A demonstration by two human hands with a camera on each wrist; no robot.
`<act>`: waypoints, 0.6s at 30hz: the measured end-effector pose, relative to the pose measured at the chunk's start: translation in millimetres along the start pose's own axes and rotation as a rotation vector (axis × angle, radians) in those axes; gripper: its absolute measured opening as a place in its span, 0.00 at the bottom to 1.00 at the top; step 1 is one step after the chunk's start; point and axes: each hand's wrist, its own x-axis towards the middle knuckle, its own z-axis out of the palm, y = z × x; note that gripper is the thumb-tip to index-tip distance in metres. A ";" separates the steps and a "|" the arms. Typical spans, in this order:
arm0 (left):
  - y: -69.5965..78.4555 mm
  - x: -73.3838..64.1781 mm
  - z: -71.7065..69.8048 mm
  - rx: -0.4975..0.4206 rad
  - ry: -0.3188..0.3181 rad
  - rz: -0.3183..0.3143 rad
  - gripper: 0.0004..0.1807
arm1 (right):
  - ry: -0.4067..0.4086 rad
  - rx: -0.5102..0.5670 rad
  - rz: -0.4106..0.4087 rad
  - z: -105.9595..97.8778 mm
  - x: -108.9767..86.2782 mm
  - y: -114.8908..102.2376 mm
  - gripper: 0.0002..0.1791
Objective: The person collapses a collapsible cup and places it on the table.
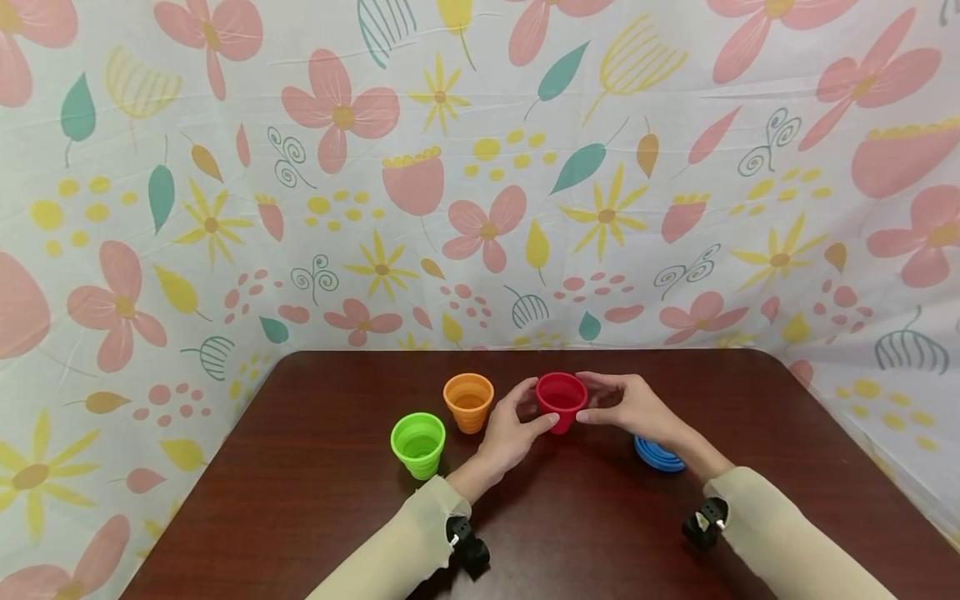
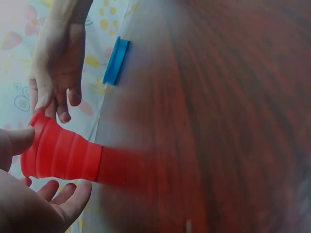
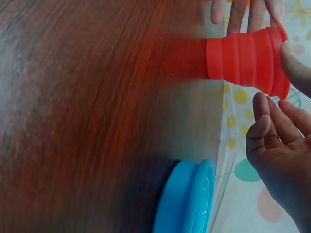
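A red collapsible cup [image 1: 562,398] stands extended on the dark wooden table, mouth up, between both hands. My left hand [image 1: 512,431] holds it from the left, thumb over the front of the rim and fingers around the far side. From the right, my right hand [image 1: 628,408] lightly pinches the rim; its thumb [image 3: 295,70] lies on the rim, while some fingers curl loosely beside the cup. Ribbed walls of the red cup [image 2: 68,153] show in the left wrist view. Nearest the right hand lies a blue collapsible cup [image 1: 660,455], folded flat, partly hidden by that wrist.
Left of the hands stand an orange extended cup [image 1: 469,403] and, nearer to me, a green one [image 1: 418,444]. The brown table [image 1: 300,500] ends at a flower-patterned cloth [image 1: 480,167] hanging behind it. Both wrists wear black straps with small devices.
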 end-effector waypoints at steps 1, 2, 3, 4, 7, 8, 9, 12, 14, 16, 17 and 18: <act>-0.4 0.0 0.4 -0.007 0.000 -0.001 0.36 | -0.001 0.007 -0.002 0.5 0.5 0.5 0.39; -1.0 -0.1 0.8 -0.015 0.000 -0.001 0.35 | -0.002 0.014 -0.002 1.1 1.0 0.8 0.39; -1.2 -0.2 1.2 -0.020 0.001 -0.004 0.35 | -0.001 0.020 -0.003 1.6 1.3 1.0 0.39; -1.3 -0.5 1.5 -0.024 0.003 -0.005 0.35 | 0.000 0.023 -0.003 1.9 1.4 0.9 0.39; -0.5 -1.9 1.7 -0.027 0.004 -0.014 0.34 | -0.001 0.026 -0.003 1.6 0.6 -1.0 0.38; 0.3 -2.8 1.7 -0.026 0.003 -0.016 0.35 | -0.006 0.026 -0.003 1.2 0.0 -2.2 0.38; 1.3 -3.9 1.9 -0.029 0.001 -0.020 0.35 | -0.010 0.024 -0.003 0.4 -0.9 -3.2 0.38; 3.3 -7.4 2.5 -0.033 -0.013 -0.025 0.35 | -0.028 0.021 -0.009 -2.6 -4.3 -4.9 0.38; 3.9 -9.8 2.5 -0.032 -0.023 -0.025 0.35 | -0.045 0.020 -0.013 -4.4 -6.4 -4.7 0.38; 4.2 -11.5 2.3 -0.027 -0.034 -0.026 0.35 | -0.059 0.016 -0.016 -5.7 -8.0 -3.4 0.38; 4.3 -12.2 2.2 -0.023 -0.040 -0.025 0.35 | -0.066 0.014 -0.016 -6.2 -8.6 -2.5 0.38; 4.2 -12.8 2.0 -0.019 -0.045 -0.025 0.35 | -0.074 0.011 -0.016 -6.4 -9.0 -1.4 0.38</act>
